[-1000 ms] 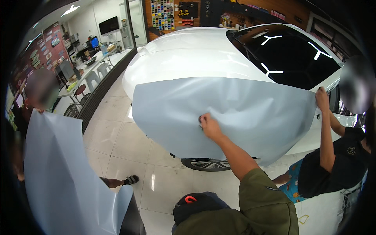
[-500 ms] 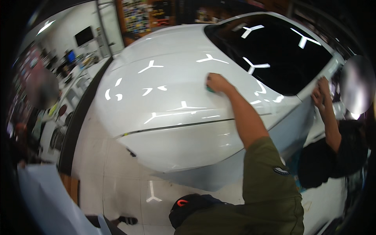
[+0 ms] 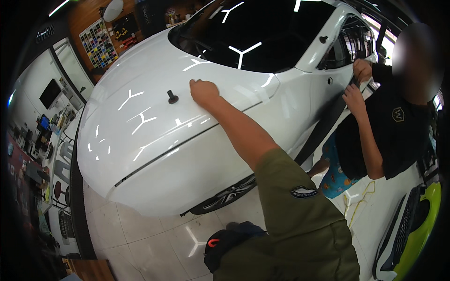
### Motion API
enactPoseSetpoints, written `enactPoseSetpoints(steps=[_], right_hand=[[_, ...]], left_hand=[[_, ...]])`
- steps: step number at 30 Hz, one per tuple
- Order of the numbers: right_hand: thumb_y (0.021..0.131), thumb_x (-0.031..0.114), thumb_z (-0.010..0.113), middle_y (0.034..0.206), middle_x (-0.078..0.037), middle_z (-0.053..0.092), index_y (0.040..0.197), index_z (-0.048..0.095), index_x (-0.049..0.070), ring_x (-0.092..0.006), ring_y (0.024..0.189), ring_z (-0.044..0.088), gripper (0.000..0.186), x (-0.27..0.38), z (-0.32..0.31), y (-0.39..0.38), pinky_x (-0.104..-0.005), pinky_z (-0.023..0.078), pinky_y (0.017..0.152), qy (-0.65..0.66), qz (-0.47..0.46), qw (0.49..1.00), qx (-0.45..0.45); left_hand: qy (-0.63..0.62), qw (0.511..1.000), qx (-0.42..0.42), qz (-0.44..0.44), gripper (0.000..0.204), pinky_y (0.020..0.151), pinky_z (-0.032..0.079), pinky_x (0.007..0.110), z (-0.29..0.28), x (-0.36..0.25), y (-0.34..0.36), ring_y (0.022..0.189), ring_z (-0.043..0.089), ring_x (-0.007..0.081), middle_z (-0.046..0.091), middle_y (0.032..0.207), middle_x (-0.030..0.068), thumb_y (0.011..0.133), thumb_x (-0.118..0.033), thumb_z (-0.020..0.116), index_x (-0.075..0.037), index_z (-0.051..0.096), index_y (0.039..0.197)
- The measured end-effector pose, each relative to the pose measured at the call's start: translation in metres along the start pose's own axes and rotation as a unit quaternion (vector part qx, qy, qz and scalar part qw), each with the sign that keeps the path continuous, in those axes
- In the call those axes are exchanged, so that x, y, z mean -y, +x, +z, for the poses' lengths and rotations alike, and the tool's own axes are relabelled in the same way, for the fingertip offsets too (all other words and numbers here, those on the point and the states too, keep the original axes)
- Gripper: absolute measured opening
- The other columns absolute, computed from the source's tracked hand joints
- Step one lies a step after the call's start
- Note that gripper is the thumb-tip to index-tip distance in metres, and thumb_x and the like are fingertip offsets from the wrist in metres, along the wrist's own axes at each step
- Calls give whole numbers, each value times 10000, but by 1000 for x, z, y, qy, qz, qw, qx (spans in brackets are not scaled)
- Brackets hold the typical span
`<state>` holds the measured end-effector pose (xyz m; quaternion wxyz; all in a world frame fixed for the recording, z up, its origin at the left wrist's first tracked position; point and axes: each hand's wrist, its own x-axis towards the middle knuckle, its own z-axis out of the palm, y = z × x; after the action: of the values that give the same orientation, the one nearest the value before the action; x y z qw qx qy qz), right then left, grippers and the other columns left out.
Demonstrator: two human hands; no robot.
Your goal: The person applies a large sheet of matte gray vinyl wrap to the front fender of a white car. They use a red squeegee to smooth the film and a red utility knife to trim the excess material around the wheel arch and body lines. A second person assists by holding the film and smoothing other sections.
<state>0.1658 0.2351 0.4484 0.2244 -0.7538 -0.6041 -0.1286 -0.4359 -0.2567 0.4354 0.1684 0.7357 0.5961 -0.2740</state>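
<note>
A white car with a glossy hood (image 3: 136, 100) fills the middle of the view. My right hand (image 3: 205, 93) is low over the hood near the windshield, its fingers curled together; whatever they hold, if anything, is hidden. My right arm, in an olive sleeve, reaches across the fender (image 3: 187, 180). To the left of the hand, a small dark knob with a round base (image 3: 172, 97) stands upright on the hood. My left hand is out of view.
At the right, a co-worker (image 3: 382, 126) stands by the car's side, both hands raised together near the door. A yellow-green car part (image 3: 424, 227) and a dark grille piece (image 3: 401, 234) lie on the floor at lower right. The front wheel (image 3: 225, 196) shows under the fender.
The view has swung right, bringing more of the car's side into sight. The green thing in my right hand no longer shows. The blue-grey sheet along the fender has left the view.
</note>
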Motion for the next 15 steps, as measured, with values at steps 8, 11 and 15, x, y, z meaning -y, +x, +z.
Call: enactPoseSetpoints(steps=[8, 11, 15], right_hand=[[855, 326, 648, 1054, -263, 599, 1191, 466, -92, -403, 945, 612, 566, 111, -25, -178, -494, 493, 789, 381, -54, 920, 73], [906, 479, 575, 1376, -307, 376, 1402, 277, -74, -422, 1278, 393, 801, 196, -70, -423, -457, 353, 1045, 460, -269, 750, 392], [863, 522, 618, 1406, -306, 321, 1443, 178, -75, -430, 1343, 320, 941, 189, -159, -578, -448, 295, 1113, 534, -206, 734, 367]], left_hand=[[-34, 994, -106, 1, 270, 960, 409, 528, -29, -10, -28, 1069, 561, 442, 617, 1123, 258, 900, -227, 555, -16, 660, 1032], [39, 983, -176, 26, 351, 1022, 398, 469, -38, -42, -18, 1172, 518, 444, 566, 1238, 284, 867, -110, 549, 57, 577, 1174], [4, 896, -405, 181, 68, 781, 457, 421, -51, -119, 20, 860, 563, 339, 583, 801, 144, 651, -54, 643, -26, 626, 711]])
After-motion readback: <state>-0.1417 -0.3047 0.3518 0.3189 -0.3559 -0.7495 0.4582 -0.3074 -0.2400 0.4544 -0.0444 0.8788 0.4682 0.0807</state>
